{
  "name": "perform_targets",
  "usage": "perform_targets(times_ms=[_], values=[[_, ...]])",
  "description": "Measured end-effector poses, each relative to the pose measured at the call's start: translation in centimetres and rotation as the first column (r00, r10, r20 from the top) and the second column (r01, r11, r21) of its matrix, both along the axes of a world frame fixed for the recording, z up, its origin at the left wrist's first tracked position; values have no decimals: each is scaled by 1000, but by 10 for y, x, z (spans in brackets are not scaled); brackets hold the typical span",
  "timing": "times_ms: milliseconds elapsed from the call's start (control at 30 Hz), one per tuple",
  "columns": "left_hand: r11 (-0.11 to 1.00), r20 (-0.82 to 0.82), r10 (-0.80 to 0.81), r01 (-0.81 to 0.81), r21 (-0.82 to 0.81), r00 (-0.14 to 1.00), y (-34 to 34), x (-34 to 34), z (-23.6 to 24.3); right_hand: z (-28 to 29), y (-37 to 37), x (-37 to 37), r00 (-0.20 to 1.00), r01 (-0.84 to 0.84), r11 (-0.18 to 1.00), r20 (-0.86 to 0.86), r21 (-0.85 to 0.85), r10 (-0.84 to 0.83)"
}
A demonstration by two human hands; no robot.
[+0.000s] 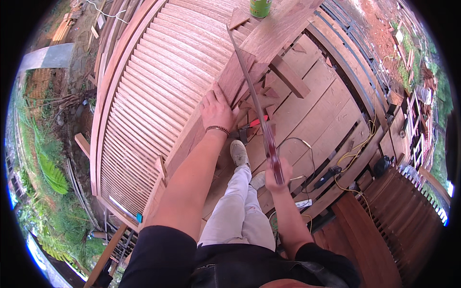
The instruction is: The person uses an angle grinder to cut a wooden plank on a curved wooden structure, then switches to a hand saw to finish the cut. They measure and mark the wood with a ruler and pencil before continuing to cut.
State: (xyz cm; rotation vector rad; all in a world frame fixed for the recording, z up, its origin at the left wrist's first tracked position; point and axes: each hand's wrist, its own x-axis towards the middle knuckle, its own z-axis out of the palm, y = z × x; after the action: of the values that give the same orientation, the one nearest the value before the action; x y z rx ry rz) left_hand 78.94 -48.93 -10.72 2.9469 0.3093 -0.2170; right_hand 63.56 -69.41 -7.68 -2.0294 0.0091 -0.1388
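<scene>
My right hand point(277, 175) is closed around the reddish-brown handle of a handsaw point(250, 87). Seen nearly edge-on, its long blade slants up and away to the left, crossing over a short dark wooden board point(236, 73). On the near end of that board my left hand point(218, 109) presses down, its thumb by the right edge and a beaded bracelet at the wrist. Whether the blade touches the wood, I cannot tell. Beneath lies a large slatted wooden panel point(158, 72) with a curved frame, filling the left side.
A green can point(260, 7) stands on a wide plank point(278, 33) at the far end. Wood offcuts point(270, 93) lie below the saw. Yellow and black cords point(355, 156) run over the plank floor point(317, 101) to the right, near a power strip point(303, 203). Dark slatted wood point(403, 221) sits lower right.
</scene>
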Motion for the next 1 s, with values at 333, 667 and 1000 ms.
perform_targets(times_ms=[333, 667, 1000], values=[[1000, -24, -1, 0, -19, 1000, -8, 1, -2, -7, 39, 102, 998, 54, 982, -42, 183, -48], [1000, 17, 24, -24, 20, 1000, -4, 1, -3, -17, 10, 50, 999, -2, 1000, 53, 13, 2], [996, 39, 71, -73, 54, 997, -4, 7, -2, -25, 12, 67, 969, -244, 940, 100, 239, 226]])
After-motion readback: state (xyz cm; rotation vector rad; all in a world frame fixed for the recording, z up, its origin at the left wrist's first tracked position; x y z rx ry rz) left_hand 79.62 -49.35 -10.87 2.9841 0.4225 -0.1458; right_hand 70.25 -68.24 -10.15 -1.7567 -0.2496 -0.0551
